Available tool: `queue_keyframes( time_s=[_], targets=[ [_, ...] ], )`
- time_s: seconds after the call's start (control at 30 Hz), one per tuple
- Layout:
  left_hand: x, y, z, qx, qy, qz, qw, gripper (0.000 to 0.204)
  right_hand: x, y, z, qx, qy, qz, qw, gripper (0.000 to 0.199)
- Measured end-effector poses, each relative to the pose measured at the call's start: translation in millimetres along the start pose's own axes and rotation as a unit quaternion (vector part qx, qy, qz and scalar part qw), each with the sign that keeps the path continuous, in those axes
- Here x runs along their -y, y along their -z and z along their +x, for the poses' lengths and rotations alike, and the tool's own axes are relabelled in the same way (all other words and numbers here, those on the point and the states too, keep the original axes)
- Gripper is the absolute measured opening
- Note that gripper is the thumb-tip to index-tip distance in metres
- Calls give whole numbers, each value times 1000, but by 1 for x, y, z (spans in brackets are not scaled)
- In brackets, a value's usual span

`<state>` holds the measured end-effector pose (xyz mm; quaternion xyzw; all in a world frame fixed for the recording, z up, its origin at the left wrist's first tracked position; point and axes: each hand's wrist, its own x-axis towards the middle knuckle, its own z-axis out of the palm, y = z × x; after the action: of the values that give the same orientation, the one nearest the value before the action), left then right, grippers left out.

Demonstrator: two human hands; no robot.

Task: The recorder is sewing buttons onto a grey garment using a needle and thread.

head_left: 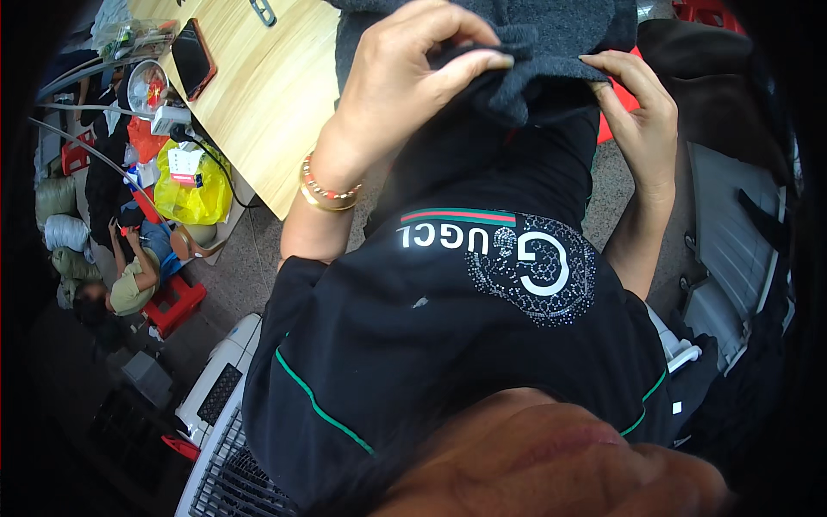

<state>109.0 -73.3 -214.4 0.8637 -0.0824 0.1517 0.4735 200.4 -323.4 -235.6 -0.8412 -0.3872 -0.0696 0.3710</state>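
Note:
A dark grey, soft-looking cloth spreads over the table's right end and hangs down over my lap. What garment it belongs to, if any, I cannot make out. My left hand pinches a folded edge of it between thumb and fingers. On the right, my right hand grips the end of the same narrow folded strip with thumb and fingertips. The strip runs between both hands, and a loose flap droops below it. Beaded and gold-coloured bracelets circle my left wrist.
The pale wooden table carries a dark phone and a small metal piece. At its left edge are a white plug, cables and a yellow plastic bag. A person sits by a red stool. Grey panels stand right.

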Motion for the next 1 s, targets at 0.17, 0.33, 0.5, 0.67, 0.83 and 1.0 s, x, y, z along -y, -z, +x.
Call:
queue_keyframes(
  time_s=[0.17,0.33,0.5,0.67,0.83,1.0],
  targets=[
    [15,20,-20,150,88,1,985,18,-17,6,-7,-55,-40,-1,998,25],
    [31,38,-37,161,119,11,980,20,-21,12,-6,-166,-107,55,979,29],
    [18,51,-52,21,195,-171,966,11,-26,13,-2,-149,-105,138,974,22],
    [4,32,-34,-38,195,-346,917,4,-7,21,-2,-222,12,59,973,25],
    [-19,10,-13,-78,155,-401,899,5,51,22,7,-124,195,-4,973,27],
    [-22,-16,-2,-70,21,-270,960,10,73,7,27,-60,312,-54,947,34]
  ],
)
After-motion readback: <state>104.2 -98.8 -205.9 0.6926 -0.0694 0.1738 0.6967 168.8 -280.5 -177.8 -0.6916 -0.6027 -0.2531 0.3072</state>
